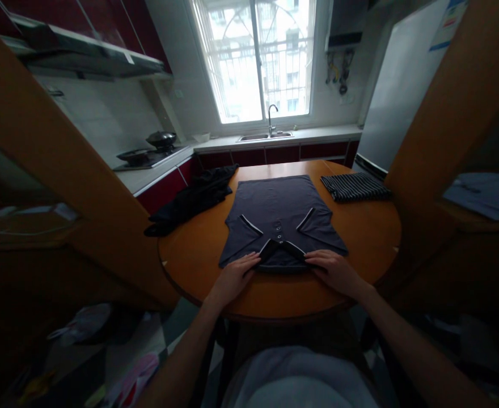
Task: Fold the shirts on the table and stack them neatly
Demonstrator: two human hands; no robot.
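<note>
Nearest me: pale grey cloth (300, 379). Left hand (237, 271) and right hand (334, 271), apart, touch the black, white-edged collar (295, 250) of a dark grey fabric polo shirt (275, 198) on the round orange wooden table (368, 238); pinch unclear to me. Uneven tugging might skew it.

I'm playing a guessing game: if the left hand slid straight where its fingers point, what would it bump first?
Probably the dark collar of the grey shirt. The left hand has its fingertips right at the collar's edge, maybe touching it.

From afar I see the grey shirt (277, 207) flat on the table (364, 238), buttons (279, 229) up, white-trimmed sleeves (241, 235) folded inward.
</note>
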